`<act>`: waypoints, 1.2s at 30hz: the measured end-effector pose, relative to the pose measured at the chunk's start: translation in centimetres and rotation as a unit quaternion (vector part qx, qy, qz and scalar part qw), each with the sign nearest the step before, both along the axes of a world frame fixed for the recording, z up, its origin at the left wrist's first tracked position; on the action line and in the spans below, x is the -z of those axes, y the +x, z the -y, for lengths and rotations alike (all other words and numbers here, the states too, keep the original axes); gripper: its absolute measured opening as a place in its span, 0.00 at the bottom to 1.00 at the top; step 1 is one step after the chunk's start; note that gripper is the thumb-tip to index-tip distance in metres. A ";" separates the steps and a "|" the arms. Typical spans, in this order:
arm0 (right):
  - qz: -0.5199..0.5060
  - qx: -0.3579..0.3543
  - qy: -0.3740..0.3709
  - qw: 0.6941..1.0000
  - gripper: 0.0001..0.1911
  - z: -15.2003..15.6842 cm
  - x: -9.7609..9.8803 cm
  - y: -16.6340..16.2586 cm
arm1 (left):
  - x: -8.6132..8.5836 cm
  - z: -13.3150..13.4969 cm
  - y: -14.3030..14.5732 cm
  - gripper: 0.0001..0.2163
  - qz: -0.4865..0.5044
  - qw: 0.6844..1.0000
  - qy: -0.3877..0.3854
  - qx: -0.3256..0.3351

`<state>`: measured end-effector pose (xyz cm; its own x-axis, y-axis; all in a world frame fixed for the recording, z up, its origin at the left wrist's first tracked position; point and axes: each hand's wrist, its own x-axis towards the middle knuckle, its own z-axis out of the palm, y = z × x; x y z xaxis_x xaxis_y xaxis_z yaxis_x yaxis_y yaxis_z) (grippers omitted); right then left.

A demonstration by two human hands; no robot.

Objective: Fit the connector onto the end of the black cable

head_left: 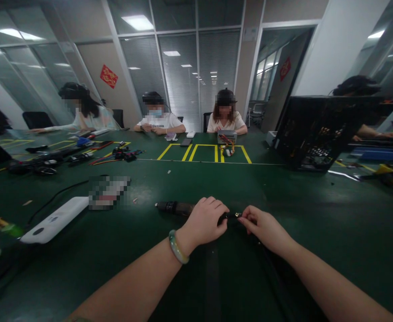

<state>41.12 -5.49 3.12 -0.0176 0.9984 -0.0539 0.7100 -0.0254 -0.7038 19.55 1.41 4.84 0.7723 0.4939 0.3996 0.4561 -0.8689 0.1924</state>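
My left hand (206, 220), with a bangle at the wrist, wraps over the body of a dark electric screwdriver (174, 208) lying level above the green tabletop. Its tip points left and its rear end shows just past my fingers. Close to that end, my right hand (265, 229) is closed in a pinch on a small cable plug (238, 215) with a metallic glint. A narrow dark gap or piece lies between plug and screwdriver; whether they touch I cannot tell. From beneath my right hand a dark cable (266, 257) runs down towards me.
Left on the green table (143, 277) lie a white power bank (60, 219) and a blurred flat item (109, 193). Cable bundles (124, 153) sit farther back. A black computer case (312, 134) stands at the right. Several people sit around the table; one handles a grey power supply (227, 136).
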 end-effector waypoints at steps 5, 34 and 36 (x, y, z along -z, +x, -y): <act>0.031 -0.016 0.015 0.999 0.08 0.4 -0.7 -0.7 | 0.5 -0.2 0.1 0.08 0.016 1.000 -0.020 0.011; 0.063 -0.024 0.041 0.997 0.05 0.3 -0.3 -1.4 | 0.5 0.4 0.4 0.07 0.000 1.000 -0.020 0.004; 0.063 -0.024 0.044 0.997 0.05 0.3 -0.2 -1.5 | 0.6 0.3 0.4 0.06 -0.002 1.000 -0.017 0.011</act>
<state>39.64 -5.80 3.35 -0.0638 0.9976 0.0282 0.7921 0.0678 -0.6066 20.00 1.14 4.20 0.7848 0.4906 0.3788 0.4382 -0.8714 0.2206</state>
